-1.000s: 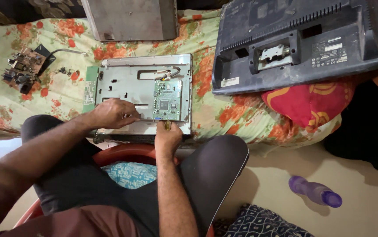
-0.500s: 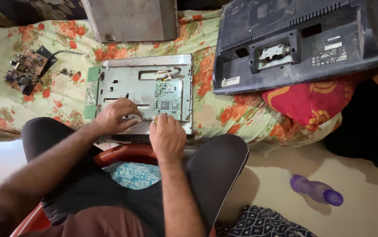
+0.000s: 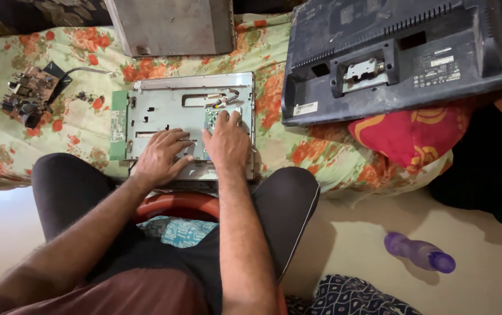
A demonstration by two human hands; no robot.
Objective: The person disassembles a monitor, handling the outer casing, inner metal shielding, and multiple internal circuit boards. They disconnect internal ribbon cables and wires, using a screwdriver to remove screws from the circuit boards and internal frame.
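I see the back cover (image 3: 399, 55) already off, and my left hand (image 3: 160, 154) and right hand (image 3: 226, 140) lie released on the metal panel (image 3: 157, 108), its green board (image 3: 213, 119) still mounted.

Two hands, the left hand (image 3: 160, 154) and right hand (image 3: 226, 143), rest on one metal panel (image 3: 163, 108). Beyond them lie one loose circuit board (image 3: 29, 93), one grey metal cover (image 3: 172, 26) and one dark monitor shell (image 3: 396, 55). One purple bottle (image 3: 419, 252) lies on the floor, well right of the right hand.

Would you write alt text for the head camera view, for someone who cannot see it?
A seated person rests both hands, left hand and right hand, on a bare metal monitor chassis lying on a floral sheet. A dark plastic back cover lies beside it, a purple bottle on the floor.
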